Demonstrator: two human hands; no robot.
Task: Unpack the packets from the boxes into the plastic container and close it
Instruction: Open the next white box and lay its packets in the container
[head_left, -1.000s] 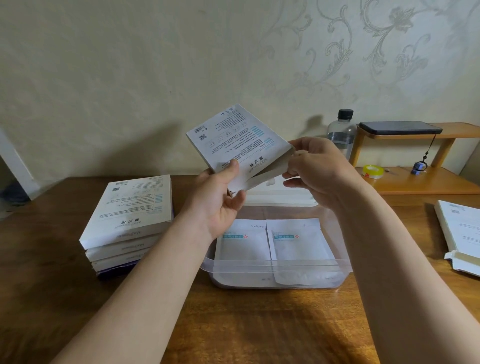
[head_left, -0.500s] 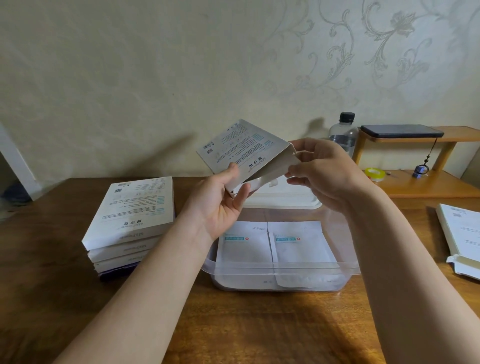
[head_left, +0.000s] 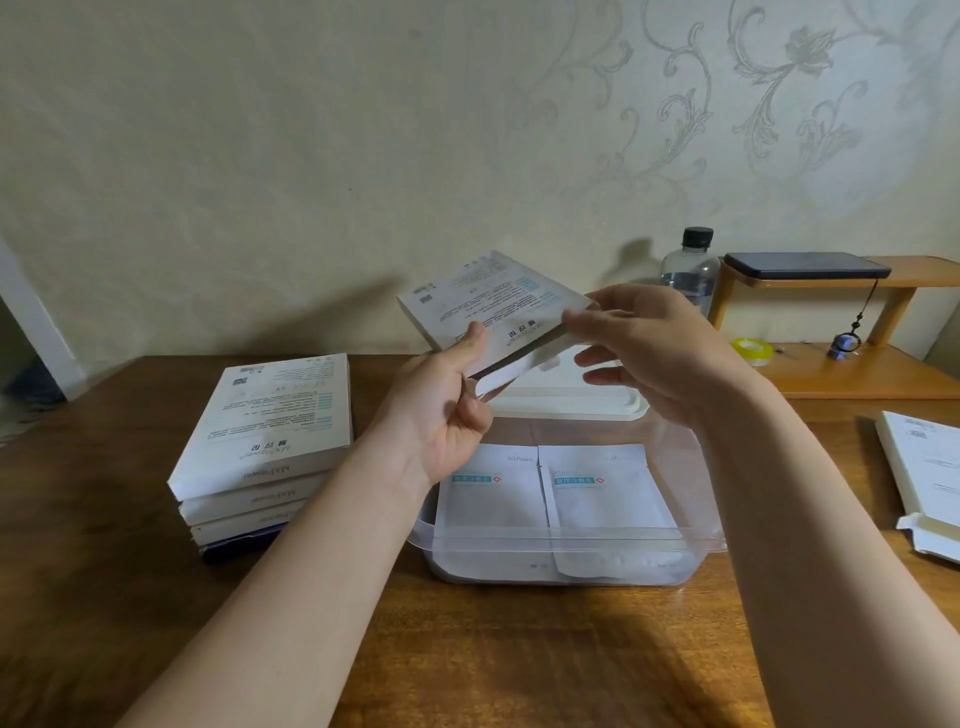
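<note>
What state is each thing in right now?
plastic container: open, two packets flat inside
held box: aloft over the plastic container, tilted, end flap open
left hand: grips the held box, thumb on top
right hand: fingers pinch the held box's right end
lid: off, lying behind the plastic container
stack of boxes: on the table, untouched
box at right: lying flat, flap open
bottle: upright, capped
</note>
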